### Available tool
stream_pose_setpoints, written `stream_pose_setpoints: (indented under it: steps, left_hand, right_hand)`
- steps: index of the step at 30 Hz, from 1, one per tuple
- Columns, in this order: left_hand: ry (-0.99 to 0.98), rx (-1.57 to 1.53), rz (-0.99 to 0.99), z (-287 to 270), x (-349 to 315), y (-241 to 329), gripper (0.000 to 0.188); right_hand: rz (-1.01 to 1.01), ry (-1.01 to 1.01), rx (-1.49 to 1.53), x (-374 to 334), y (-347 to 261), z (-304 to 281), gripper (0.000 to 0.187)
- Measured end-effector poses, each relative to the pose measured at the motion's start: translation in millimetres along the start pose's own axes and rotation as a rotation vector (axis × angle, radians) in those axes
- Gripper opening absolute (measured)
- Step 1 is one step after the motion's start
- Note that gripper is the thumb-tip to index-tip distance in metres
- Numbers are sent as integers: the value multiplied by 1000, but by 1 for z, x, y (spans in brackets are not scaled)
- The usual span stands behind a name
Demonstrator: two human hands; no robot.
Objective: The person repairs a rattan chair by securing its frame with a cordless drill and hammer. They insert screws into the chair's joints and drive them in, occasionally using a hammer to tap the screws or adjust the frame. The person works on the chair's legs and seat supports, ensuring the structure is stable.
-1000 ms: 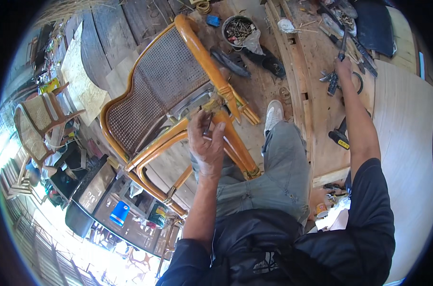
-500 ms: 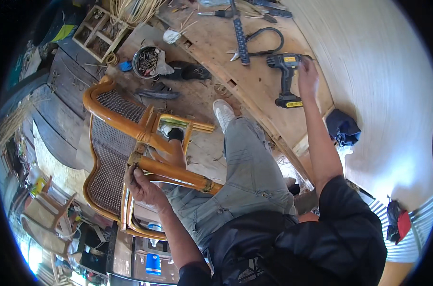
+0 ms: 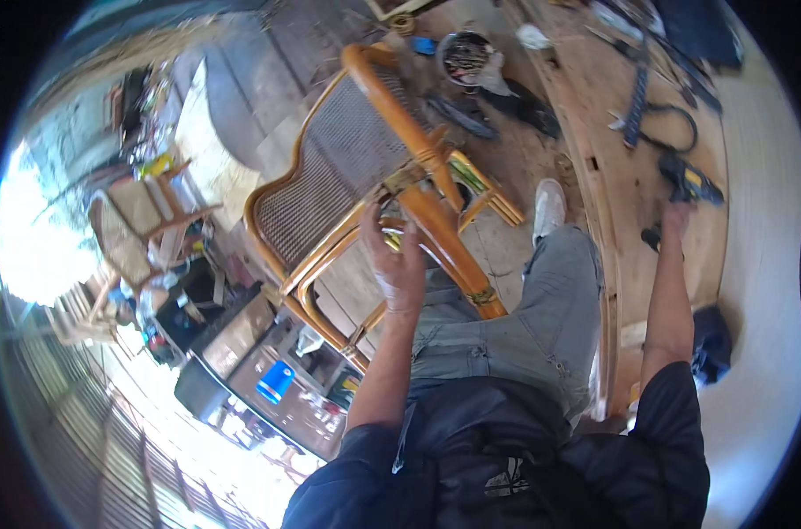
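A rattan armchair [image 3: 453,251] with a woven cane back panel [image 3: 343,145] stands tilted in front of me, its glossy arm reaching my lap. My left hand [image 3: 393,269] is open beside the chair's bound joint [image 3: 402,179], thumb and fingers apart; whether a fingertip touches the frame is hard to tell. On the wooden bench at the right, my right hand [image 3: 675,220] is closed round the handle of a black and yellow cordless drill [image 3: 693,183]. The hand covers most of the handle, and the battery end [image 3: 651,238] shows beside it.
A hammer-like tool with a wrapped handle [image 3: 637,110], a looped dark cable [image 3: 689,137] and several hand tools lie farther back on the bench [image 3: 682,273]. A bucket of small pieces [image 3: 467,58] and dark sandals [image 3: 528,110] are on the floor. Another cane chair [image 3: 140,225] stands left.
My view has swung left, shifting the scene rightward. My left hand has come off the chair joint and opened. My right hand has moved from the drill's rear onto its handle.
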State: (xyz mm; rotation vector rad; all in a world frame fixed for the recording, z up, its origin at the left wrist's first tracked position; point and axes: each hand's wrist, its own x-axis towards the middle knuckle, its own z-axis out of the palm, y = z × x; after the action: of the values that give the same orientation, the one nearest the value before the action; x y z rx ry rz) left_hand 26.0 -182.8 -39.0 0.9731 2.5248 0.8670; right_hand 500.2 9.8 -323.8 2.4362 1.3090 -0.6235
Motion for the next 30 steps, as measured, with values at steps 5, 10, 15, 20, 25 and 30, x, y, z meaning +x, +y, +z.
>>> stream_pose_setpoints:
  steps: [5,10,15,20,25,30]
  left_hand:
    - [-138,15,-51,-47,-46,17,53]
    - [-382,-256,-246,-60,-73,44,53]
    - [-685,-558,-585,-75,-73,59,51]
    - [-1020,-990,-860,-76,-15,78,71]
    - [-1301,-1412,-1114,-88,41,124,92]
    - [-1042,-1734,-1200,-117,69,164,82]
  right_hand:
    - [-23,-6,127,-66,-47,-66,80]
    - [-95,44,-51,-118,14,-136,62]
    - [-264,-58,100,-251,-21,-233,31]
    - [-315,-222,134,-334,-61,-285,28]
    - [-664,-319,58,-427,-147,-342,30]
    - [-739,-570,-16,-467,-211,-365,57]
